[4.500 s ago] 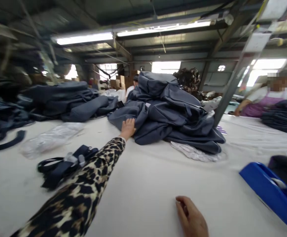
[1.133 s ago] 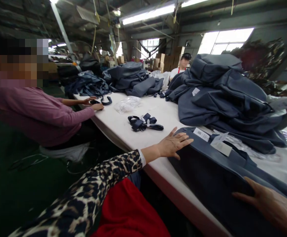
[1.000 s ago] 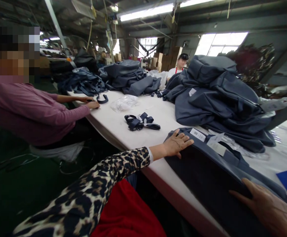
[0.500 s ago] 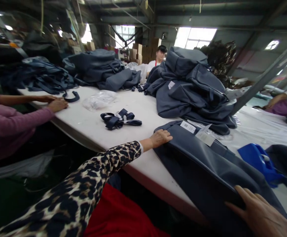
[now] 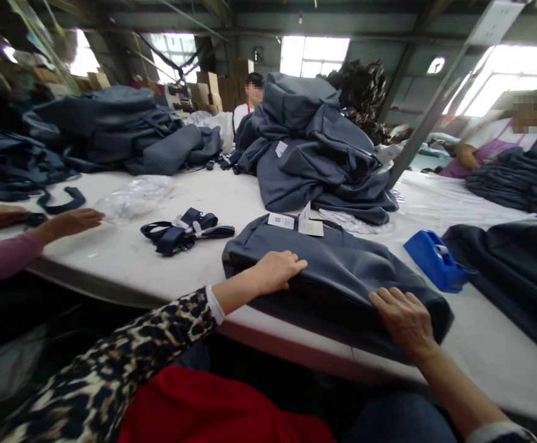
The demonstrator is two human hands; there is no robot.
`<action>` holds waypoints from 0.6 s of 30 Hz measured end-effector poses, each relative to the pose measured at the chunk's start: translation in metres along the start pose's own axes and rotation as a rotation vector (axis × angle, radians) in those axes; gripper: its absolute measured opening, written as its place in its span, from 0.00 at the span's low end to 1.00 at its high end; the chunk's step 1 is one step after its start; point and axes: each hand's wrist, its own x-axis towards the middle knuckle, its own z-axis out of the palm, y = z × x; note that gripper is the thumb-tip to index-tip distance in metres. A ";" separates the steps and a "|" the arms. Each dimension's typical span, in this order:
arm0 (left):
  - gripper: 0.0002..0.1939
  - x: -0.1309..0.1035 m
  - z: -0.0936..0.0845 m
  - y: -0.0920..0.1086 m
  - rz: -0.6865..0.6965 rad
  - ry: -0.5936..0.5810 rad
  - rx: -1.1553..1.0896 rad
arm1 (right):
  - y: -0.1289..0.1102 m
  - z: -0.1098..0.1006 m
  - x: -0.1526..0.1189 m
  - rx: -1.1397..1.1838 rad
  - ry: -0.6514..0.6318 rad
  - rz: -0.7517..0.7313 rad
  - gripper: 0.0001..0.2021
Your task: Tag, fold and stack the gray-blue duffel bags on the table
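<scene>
A dark blue bag [image 5: 337, 255] of smooth, leather-like material lies along the near edge of the white table, paper tags [image 5: 311, 227] on its far side. My left hand [image 5: 276, 271] is closed on the bag's near upper edge, left of its middle. Further right along that same edge, my right hand [image 5: 406, 320] has its fingers curled over the material, thumb side hidden. Left of the bag sits a bundle of dark blue straps [image 5: 185, 232].
Behind the bag rises a tall heap of similar bags [image 5: 310, 141]. A blue tape dispenser [image 5: 437, 261] stands to the right beside more dark material [image 5: 513, 258]. At left, a co-worker's hands [image 5: 68, 224] are near clear plastic [image 5: 132, 197]. A metal post [image 5: 428, 114] slants up behind.
The bag has been pulled up onto the table and now lies more level along its edge. My right hand has moved up and inward. The view has turned right.
</scene>
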 end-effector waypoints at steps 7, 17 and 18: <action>0.05 -0.008 0.039 0.040 0.012 0.111 0.036 | 0.031 -0.022 -0.018 -0.006 -0.161 0.073 0.03; 0.07 -0.019 0.039 0.034 -0.008 0.148 0.048 | 0.036 -0.023 -0.055 -0.082 -0.118 0.066 0.08; 0.07 -0.023 0.041 0.035 0.004 0.159 0.072 | 0.028 -0.018 -0.064 -0.091 -0.080 0.096 0.10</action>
